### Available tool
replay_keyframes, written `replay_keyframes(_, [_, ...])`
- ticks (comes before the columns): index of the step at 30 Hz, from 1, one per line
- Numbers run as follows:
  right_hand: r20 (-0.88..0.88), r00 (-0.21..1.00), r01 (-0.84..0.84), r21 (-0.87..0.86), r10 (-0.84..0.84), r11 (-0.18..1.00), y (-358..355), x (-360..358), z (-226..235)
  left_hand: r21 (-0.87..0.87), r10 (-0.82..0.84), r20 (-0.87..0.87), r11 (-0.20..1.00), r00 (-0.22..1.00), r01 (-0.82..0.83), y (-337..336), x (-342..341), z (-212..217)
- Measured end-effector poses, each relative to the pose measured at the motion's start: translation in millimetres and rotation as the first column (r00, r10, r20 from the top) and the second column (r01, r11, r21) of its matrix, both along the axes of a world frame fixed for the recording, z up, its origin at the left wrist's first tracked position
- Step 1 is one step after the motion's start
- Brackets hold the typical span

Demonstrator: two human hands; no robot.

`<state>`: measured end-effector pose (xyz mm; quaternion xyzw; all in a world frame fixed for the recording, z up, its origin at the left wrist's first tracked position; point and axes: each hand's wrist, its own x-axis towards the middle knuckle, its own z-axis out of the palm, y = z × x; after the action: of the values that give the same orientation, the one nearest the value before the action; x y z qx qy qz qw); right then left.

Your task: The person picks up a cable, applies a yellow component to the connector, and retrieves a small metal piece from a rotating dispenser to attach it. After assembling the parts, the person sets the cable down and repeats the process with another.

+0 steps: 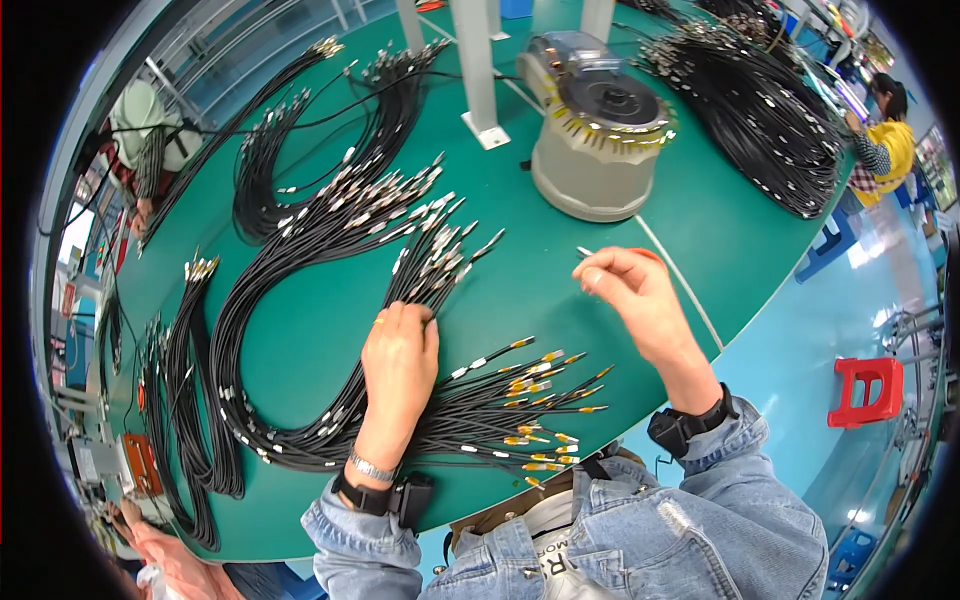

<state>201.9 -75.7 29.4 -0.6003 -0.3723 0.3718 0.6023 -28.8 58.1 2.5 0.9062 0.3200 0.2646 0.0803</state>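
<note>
My left hand [398,365] is closed over a bundle of black cables [405,290] near its upper end, where silver tips and white sleeves fan out beyond my fingers. To the right, my right hand [632,295] is raised over the green table, its thumb and fingers pinched together. A small silver tip and a red-orange part show beside those fingers; the tool's kind is not clear. Below my left hand, the other cable ends [540,385] with yellow sleeves and metal tips spread toward the table's near edge.
A round beige device [595,165] with yellow tabs about its top stands beyond my right hand. More black cable bundles [765,120] lie at the far right and left of the green table [500,210]. A white post [475,70] rises at the back. People [885,145] sit around it; a red stool [865,392] stands right.
</note>
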Motion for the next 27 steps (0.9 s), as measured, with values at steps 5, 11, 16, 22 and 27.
replay_keyframes(5, [0.229,0.946,0.193,0.169,-0.229,0.967,-6.4,78.0,33.5,-0.461,0.007,0.076,0.887,0.997,0.029,-17.7,-1.7,8.7])
replay_keyframes(11, [0.541,0.802,0.253,0.077,-0.254,0.964,26.3,186.4,71.6,-0.685,-0.088,0.12,0.713,0.989,0.147,-32.3,19.5,12.6])
replay_keyframes(16, [0.548,0.837,0.154,-0.258,0.013,0.954,60.8,207.4,75.9,-0.647,-0.128,0.106,0.744,0.986,0.166,-30.6,18.9,3.7])
replay_keyframes(22, [0.545,0.833,0.09,-0.299,0.092,0.95,71.6,213.1,81.1,-0.643,-0.133,0.105,0.747,0.986,0.169,-29.0,18.2,0.6])
replay_keyframes(27, [0.515,0.844,0.004,-0.292,0.153,0.957,77.1,229.5,78.5,-0.666,-0.126,0.1,0.728,0.987,0.161,-29.6,19.4,1.9])
